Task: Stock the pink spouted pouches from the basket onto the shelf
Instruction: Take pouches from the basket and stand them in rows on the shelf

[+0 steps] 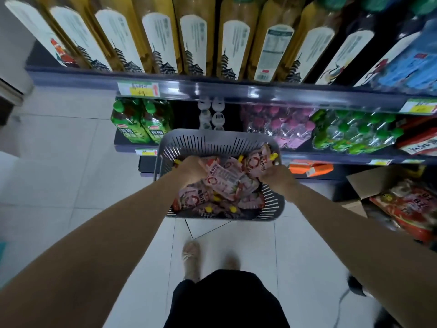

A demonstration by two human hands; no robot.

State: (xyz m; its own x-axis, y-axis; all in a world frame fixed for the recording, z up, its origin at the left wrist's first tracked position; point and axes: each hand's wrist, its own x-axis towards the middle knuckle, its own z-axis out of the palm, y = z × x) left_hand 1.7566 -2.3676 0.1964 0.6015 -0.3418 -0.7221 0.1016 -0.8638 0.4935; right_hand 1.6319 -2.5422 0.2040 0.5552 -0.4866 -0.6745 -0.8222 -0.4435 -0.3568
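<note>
A grey slotted basket [212,140] stands on the floor in front of the shelves, filled with several pink spouted pouches [194,197] with yellow caps. My left hand [191,170] is inside the basket, closed on a pink pouch [223,177] that lies across the pile. My right hand [275,178] is at the basket's right side, closed on another pink pouch [256,164] with a yellow cap. Both arms reach down from the lower corners.
The shelf rail [260,93] runs across above the basket, with tall bottles on top. Below stand green tea bottles [139,124], white bottles, wrapped pink and green bottle packs. A cardboard box [369,185] with red packets sits at the right. My feet stand on white tiles.
</note>
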